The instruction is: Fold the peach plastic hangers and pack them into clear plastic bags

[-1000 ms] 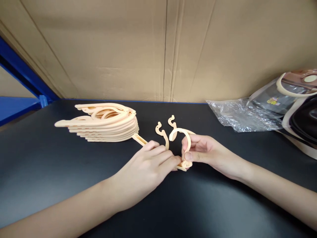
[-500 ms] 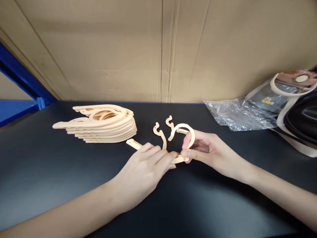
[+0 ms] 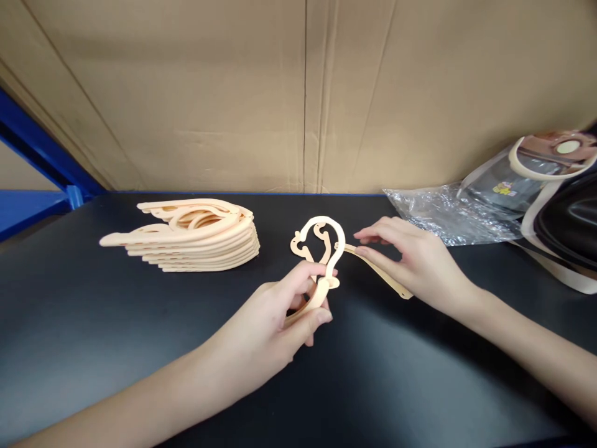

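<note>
My left hand (image 3: pixel 280 317) is closed around a cream plastic hanger arm with a curved hanger hook (image 3: pixel 342 236) joined at its end. The hook stands up above the fingers, and much of the arm is hidden in the palm. My right hand (image 3: pixel 417 255) is open over a long, thin hanger arm (image 3: pixel 386 278) lying on the table, thumb and fingers apart. The thumb is close to that arm; whether it touches I cannot tell. Behind the held hook lie small S-curved hanger pieces (image 3: pixel 297 247), partly covered by it.
A neat stack of folded cream hangers (image 3: pixel 219 246) lies at the back left of the black table (image 3: pixel 116 336). At the right are a crinkled clear plastic bag (image 3: pixel 433 214), a clear bottle (image 3: pixel 494 180) and a black bag (image 3: pixel 569 218). Cardboard (image 3: pixel 233 93) rises behind.
My right hand has let go of the hook and moved right, over the loose arm. My left hand has turned, lifting the arm with the hook upright.
</note>
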### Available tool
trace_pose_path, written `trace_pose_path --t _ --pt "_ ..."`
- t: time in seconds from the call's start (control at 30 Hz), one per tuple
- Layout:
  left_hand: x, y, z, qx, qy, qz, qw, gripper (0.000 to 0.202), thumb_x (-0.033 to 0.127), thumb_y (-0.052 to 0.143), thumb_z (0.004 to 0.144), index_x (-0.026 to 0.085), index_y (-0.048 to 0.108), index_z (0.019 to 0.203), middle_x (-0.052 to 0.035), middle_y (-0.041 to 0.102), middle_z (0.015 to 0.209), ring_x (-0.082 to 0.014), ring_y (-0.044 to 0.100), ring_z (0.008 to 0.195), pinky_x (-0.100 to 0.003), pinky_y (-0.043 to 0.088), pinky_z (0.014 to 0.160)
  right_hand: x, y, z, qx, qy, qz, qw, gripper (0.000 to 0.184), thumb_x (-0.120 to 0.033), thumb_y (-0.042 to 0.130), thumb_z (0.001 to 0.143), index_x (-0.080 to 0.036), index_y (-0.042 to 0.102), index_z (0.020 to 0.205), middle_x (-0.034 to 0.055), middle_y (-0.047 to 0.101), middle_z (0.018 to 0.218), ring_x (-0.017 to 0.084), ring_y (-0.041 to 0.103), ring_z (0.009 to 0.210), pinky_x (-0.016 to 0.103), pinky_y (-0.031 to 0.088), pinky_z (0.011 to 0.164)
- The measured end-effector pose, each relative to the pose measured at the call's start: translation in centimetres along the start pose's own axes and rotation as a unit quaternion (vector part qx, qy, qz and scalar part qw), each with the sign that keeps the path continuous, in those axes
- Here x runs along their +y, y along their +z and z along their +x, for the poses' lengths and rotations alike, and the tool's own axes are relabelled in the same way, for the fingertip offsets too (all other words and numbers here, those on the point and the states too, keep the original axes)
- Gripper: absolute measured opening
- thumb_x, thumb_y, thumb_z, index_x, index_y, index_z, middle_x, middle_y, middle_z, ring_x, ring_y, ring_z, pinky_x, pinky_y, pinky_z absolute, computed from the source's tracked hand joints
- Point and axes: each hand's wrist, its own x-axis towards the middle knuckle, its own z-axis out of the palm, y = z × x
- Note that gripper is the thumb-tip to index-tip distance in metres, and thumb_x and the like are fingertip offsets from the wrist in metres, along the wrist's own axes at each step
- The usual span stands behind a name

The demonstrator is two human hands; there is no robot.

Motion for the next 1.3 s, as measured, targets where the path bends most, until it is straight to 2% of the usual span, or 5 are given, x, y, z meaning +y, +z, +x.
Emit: trace_pose_path --t 0.17,0.33,0.43,0.77,1.3 --pt "0.9 -0.1 0.4 -0.009 -0.058 -0.192 0.98 0.019 0.029 0.058 0.094 0.021 0.049 0.109 0.0032 0.055 0.082 -0.0092 0.054 0.066 -0.017 0.052 0.053 1.5 0.5 0.1 -0.058 -0.01 -0.189 0.98 0.018 -0.034 0.058 0.094 -0.019 0.067 0.092 0.0036 0.065 0.092 0.022 0.061 0.083 0.035 0.047 0.064" --pt "1.6 -0.5 0.5 0.054 -0.101 -0.268 0.957 0.019 0.028 0.047 0.102 0.017 0.045 0.086 0.0044 0.053 0.068 -0.0059 0.054 0.055 -0.015 0.052 0.055 0.0 -0.3 -0.4 -0.072 -0.016 -0.059 0.996 0.023 -0.027 0.037 0.103 -0.02 0.057 0.093 -0.0002 0.06 0.083 0.015 0.056 0.071 0.03 0.044 0.065" --pt "1.5 -0.5 0.6 0.063 -0.135 -0.298 0.943 0.014 0.025 0.052 0.099 0.015 0.05 0.089 -0.0005 0.063 0.086 -0.0089 0.062 0.057 -0.018 0.054 0.05 -1.2 -0.7 -0.7 -0.092 -0.072 0.004 0.993 0.024 -0.028 0.036 0.105 -0.02 0.055 0.093 -0.0016 0.057 0.08 0.011 0.054 0.067 0.026 0.041 0.062" --pt "1.3 -0.8 0.7 0.004 -0.173 -0.324 0.93 0.038 0.032 0.056 0.099 0.016 0.055 0.132 -0.0009 0.064 0.058 -0.0121 0.064 0.048 -0.015 0.052 0.045 -2.2 0.1 -1.5 -0.084 -0.235 -0.116 0.961 0.035 -0.035 0.041 0.104 -0.019 0.07 0.091 -0.0017 0.06 0.068 0.012 0.054 0.061 0.028 0.036 0.059" --pt "1.6 -1.3 0.5 -0.014 -0.104 -0.237 0.966 0.032 0.032 0.062 0.093 0.014 0.069 0.118 -0.0021 0.067 0.064 -0.0089 0.058 0.049 -0.018 0.048 0.05 -3.1 -0.7 -1.4 -0.063 -0.239 -0.095 0.964 0.041 -0.036 0.041 0.104 -0.017 0.07 0.083 -0.002 0.057 0.063 0.011 0.05 0.056 0.027 0.034 0.055"
